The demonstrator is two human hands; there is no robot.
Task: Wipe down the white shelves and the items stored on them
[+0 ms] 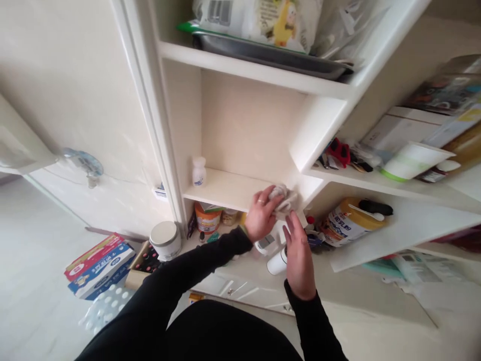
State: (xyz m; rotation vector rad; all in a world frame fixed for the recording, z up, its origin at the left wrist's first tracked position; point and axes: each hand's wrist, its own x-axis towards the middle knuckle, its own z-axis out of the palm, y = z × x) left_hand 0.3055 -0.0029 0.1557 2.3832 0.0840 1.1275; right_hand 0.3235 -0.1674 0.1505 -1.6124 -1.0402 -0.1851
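Note:
My left hand [262,215] wears a ring and is closed on a crumpled pale cloth [286,198], pressing it onto the front right corner of a white shelf [221,188]. My right hand [299,255] hovers just below the cloth, fingers stretched upward and empty, in front of a white cylinder [277,262]. A small white bottle [199,171] stands at the shelf's back left corner.
Jars and tubs [207,218] crowd the shelf below. To the right, a tipped yellow can [347,219], boxes and a white bowl [411,161] fill other shelves. A tray [270,54] with bags sits above. Colourful boxes [98,265] and a round tin [165,239] lie on the floor.

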